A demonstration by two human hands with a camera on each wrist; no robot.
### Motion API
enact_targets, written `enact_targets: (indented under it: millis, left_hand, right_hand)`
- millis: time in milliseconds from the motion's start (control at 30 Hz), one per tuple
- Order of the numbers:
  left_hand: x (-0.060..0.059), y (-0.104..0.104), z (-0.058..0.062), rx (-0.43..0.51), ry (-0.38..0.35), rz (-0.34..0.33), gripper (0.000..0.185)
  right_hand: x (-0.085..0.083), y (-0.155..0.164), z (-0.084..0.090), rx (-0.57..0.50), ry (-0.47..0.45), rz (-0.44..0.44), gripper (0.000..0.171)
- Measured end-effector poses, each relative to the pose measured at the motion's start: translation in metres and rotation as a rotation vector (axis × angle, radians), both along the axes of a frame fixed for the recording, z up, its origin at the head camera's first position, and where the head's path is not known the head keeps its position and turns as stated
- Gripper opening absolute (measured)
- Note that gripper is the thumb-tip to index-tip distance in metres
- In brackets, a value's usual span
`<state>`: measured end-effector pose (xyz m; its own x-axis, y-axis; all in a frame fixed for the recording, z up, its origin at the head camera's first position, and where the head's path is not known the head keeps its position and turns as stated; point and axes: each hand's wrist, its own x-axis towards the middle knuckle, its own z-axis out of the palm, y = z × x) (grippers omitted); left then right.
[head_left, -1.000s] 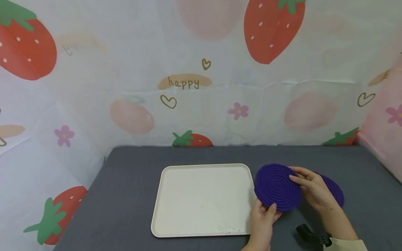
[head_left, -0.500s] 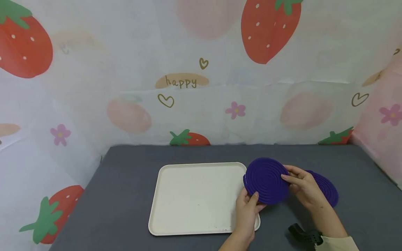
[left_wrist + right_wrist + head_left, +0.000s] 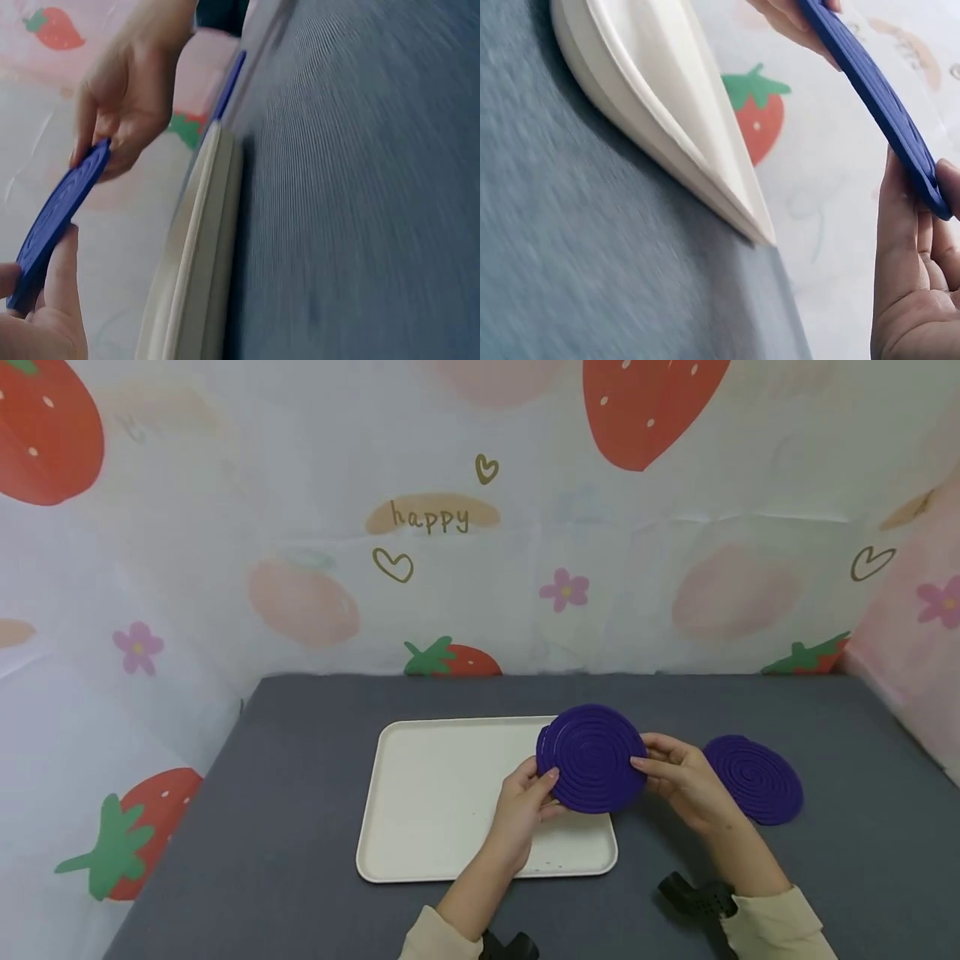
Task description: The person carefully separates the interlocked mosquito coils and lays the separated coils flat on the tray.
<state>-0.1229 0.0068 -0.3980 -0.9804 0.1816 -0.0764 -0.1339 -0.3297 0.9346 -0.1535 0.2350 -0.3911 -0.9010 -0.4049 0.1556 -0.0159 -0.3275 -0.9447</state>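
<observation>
Both hands hold a round purple coaster [image 3: 592, 760] with a spiral of coiled rings, raised over the right part of a cream tray [image 3: 427, 793]. My left hand [image 3: 517, 810] pinches its lower left edge, thumb on the face and fingers behind. On the opposite edge, my right hand [image 3: 690, 785] pinches it between thumb and fingers. Seen from the left wrist, the coaster [image 3: 60, 210] is thin and tilted, well above the tray's rim [image 3: 191, 262]. The right wrist view shows its edge [image 3: 877, 97] between both hands.
A second purple spiral coaster [image 3: 753, 779] lies on the grey tablecloth [image 3: 300, 760], right of the tray and beyond the right forearm. Dark specks dot the tray's front right corner. A strawberry-print curtain [image 3: 315, 460] hangs behind the table. Black wrist devices [image 3: 697, 897] sit at the cuffs.
Both hands have carried the coaster leftward, from beside the tray's right edge to over it. The second coaster shows more fully now. The head view has tilted down slightly.
</observation>
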Motion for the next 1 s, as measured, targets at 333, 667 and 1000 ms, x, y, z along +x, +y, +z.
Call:
enact_targets:
  millis: [333,667,1000]
  left_hand:
    - [0.002,-0.054,-0.001,-0.066,0.028,-0.087,0.033]
    - [0.004,-0.069,-0.008,-0.029,0.004,-0.057,0.034]
    - [0.002,-0.075,-0.015,0.133,0.072,-0.088,0.042]
  right_hand:
    - [0.005,-0.030,-0.001,0.048,-0.013,0.089,0.028]
    - [0.004,-0.047,-0.005,0.089,-0.065,0.060,0.026]
    - [-0.003,-0.071,0.002,0.007,-0.113,0.012,0.025]
